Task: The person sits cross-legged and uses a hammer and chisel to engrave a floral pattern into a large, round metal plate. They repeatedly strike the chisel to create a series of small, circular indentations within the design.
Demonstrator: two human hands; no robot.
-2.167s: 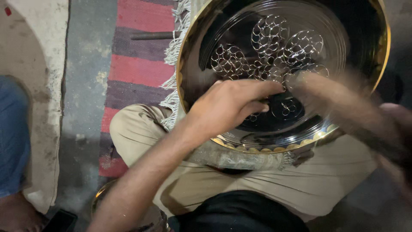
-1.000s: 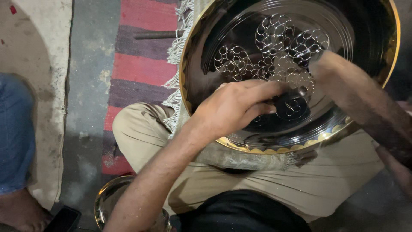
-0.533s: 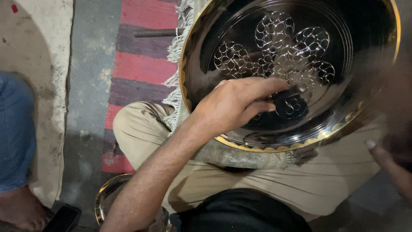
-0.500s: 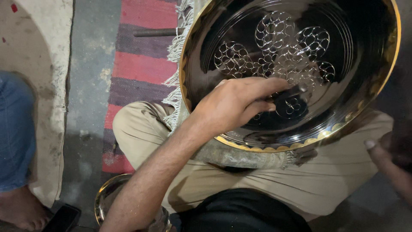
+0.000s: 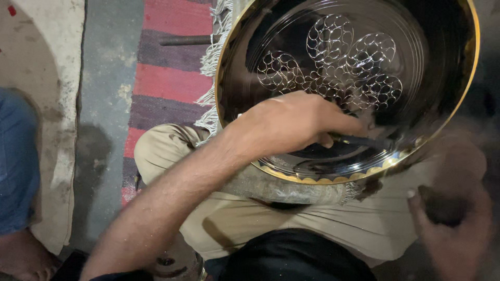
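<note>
Since half a second ago your right hand [image 5: 448, 218] has dropped away from the tray and now sits low at the right edge of the view, blurred by motion. It wraps around a dark object [image 5: 440, 205], fingers curled over it; what the object is cannot be told through the blur. Your left hand [image 5: 297, 122] has barely shifted: it rests on the lower part of the round engraved metal tray [image 5: 458, 104], fingers pressed together and pinching a dark slender chisel-like tool [image 5: 364, 140], whose tip lies against the tray's polished dark surface just below the engraved pattern [image 5: 333, 62].

The tray lies tilted across your lap, over your beige trousers [image 5: 323, 218], propped on a greyish block [image 5: 291, 190] under its near rim. Its rim is brass-coloured with a scalloped band along the near edge. The pattern is a cluster of lobes filled with small scale-like loops, near the tray's centre.

To the left, a red and purple striped rug [image 5: 166, 78] with a white fringe lies on the grey floor. A metal rod [image 5: 185, 40] lies on the rug. At far left, another person's blue-clad leg [image 5: 18, 166] shows.
</note>
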